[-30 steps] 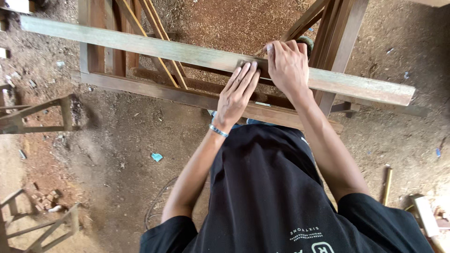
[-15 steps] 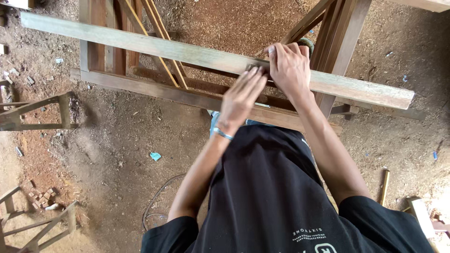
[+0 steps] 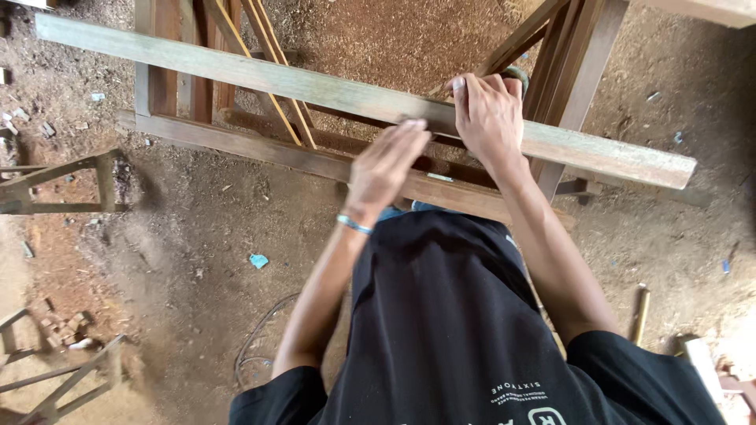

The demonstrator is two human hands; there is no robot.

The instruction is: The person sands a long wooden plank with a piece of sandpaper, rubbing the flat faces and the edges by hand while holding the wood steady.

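Closest to me is the black shirt (image 3: 441, 315), both bare arms reaching forward over it. The left hand (image 3: 386, 167), a blue band (image 3: 354, 225) on its wrist, is flat and blurred, fingers straight and together, gripping nothing; its fingertips are at the near edge of the plank (image 3: 315, 88), though I can't tell if they touch. Just beyond, the right hand (image 3: 488, 118) lies on top of the plank, fingers curled over the far edge and onto something dark and rounded that I can't make out; that looks like the steadying hand. The plank lies long and slantwise across a wooden frame (image 3: 236, 142), which bears it up clear of the ground. Farther out is sawdust-strewn earth (image 3: 378, 31), with small trestles (image 3: 63, 177) at the left.
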